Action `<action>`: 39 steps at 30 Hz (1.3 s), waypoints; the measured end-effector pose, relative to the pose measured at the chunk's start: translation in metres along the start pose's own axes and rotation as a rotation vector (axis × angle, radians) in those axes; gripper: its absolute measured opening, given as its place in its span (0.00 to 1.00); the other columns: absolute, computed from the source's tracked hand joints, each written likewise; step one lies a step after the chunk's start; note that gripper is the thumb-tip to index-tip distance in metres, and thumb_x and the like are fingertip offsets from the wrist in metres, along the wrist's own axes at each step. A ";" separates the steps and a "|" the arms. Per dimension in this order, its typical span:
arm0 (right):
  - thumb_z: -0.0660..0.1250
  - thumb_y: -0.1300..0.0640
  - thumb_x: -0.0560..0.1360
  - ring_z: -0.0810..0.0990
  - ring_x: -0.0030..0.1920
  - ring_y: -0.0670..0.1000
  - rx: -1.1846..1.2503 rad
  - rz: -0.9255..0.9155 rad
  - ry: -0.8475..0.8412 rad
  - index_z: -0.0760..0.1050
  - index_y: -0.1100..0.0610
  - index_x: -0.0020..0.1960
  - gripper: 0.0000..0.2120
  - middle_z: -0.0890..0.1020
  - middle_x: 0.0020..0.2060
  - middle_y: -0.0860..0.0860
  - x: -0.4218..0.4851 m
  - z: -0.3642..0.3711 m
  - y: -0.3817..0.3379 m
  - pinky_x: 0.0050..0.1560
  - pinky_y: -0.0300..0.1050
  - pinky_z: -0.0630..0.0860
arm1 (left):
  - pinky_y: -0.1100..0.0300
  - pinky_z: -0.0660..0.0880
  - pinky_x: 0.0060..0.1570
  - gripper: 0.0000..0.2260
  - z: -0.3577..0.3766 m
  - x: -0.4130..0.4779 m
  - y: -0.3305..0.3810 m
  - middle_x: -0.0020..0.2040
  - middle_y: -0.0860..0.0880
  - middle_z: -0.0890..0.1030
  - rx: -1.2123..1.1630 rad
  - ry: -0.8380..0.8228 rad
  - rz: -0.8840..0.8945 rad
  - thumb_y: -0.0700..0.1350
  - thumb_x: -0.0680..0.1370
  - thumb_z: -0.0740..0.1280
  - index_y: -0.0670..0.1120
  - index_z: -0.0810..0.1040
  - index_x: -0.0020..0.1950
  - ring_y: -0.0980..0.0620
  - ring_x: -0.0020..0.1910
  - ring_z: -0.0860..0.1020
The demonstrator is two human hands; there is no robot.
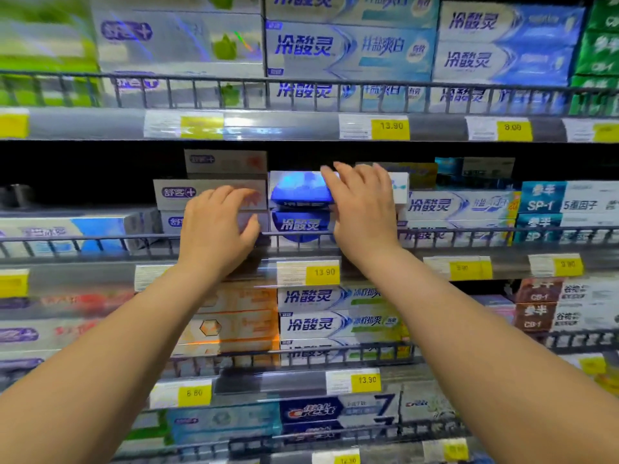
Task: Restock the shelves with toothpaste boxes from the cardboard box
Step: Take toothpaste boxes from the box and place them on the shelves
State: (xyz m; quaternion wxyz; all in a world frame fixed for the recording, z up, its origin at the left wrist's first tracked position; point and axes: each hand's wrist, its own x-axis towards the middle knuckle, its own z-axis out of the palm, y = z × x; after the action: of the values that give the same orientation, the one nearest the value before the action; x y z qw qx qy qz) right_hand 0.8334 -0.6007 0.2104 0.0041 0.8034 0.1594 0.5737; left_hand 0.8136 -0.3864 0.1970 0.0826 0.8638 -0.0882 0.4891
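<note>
From my remote seat the middle shelf [83, 276] is the worry: it is nearly full, and its wire rail [100, 237] stands low across the front. The blue toothpaste box [294, 190] lies on top of a matching box [298, 226], higher than the rail. If I push unevenly, I judge it could skew, slide off its partner and tip forward over the rail. The grey stack [187, 194] just beside it on the left could be nudged askew too. My right hand [361, 209] covers the blue box's right half, its fingers [348, 179] nearly straight over the top and the thumb hidden. My left hand [217, 229] sits at the grey stack, loosely curved, gripping nothing. The cardboard box is out of view.
</note>
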 end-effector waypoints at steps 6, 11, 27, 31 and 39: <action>0.71 0.66 0.63 0.65 0.58 0.61 -0.037 0.118 -0.037 0.71 0.52 0.67 0.33 0.73 0.57 0.60 0.003 0.002 -0.012 0.64 0.59 0.54 | 0.49 0.68 0.56 0.17 -0.001 0.002 -0.010 0.54 0.46 0.79 0.000 -0.018 0.006 0.50 0.75 0.65 0.47 0.75 0.62 0.43 0.54 0.75; 0.71 0.62 0.67 0.74 0.54 0.61 -0.052 0.110 -0.034 0.74 0.53 0.63 0.25 0.79 0.54 0.57 0.011 0.006 -0.006 0.60 0.58 0.67 | 0.49 0.67 0.58 0.17 0.002 0.004 -0.011 0.56 0.46 0.78 -0.020 -0.034 0.025 0.51 0.76 0.65 0.47 0.75 0.63 0.44 0.55 0.74; 0.60 0.52 0.76 0.71 0.63 0.56 0.499 0.058 -0.027 0.72 0.60 0.65 0.20 0.76 0.61 0.57 -0.060 -0.002 -0.021 0.70 0.57 0.61 | 0.50 0.65 0.62 0.16 -0.012 -0.051 0.015 0.59 0.48 0.78 -0.062 -0.029 0.000 0.50 0.75 0.63 0.47 0.75 0.61 0.47 0.60 0.73; 0.61 0.51 0.75 0.73 0.60 0.55 0.697 0.025 -0.121 0.73 0.59 0.64 0.20 0.78 0.57 0.54 -0.105 -0.012 -0.032 0.64 0.48 0.64 | 0.53 0.67 0.58 0.17 -0.028 -0.107 0.032 0.56 0.47 0.79 -0.064 -0.077 -0.115 0.50 0.73 0.63 0.46 0.77 0.59 0.45 0.56 0.75; 0.64 0.50 0.75 0.75 0.59 0.57 1.054 -0.055 -0.446 0.74 0.59 0.63 0.20 0.79 0.56 0.55 -0.193 -0.042 -0.096 0.60 0.50 0.69 | 0.52 0.68 0.57 0.19 -0.085 -0.245 0.052 0.57 0.45 0.78 0.077 -0.281 -0.414 0.52 0.74 0.63 0.45 0.76 0.61 0.43 0.56 0.74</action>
State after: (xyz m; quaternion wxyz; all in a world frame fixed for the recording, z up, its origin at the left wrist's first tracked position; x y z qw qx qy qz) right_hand 0.7138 -0.5670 0.0290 -0.3487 0.7939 0.4402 0.2331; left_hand 0.6071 -0.3999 0.0322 0.1347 0.9256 0.0987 0.3398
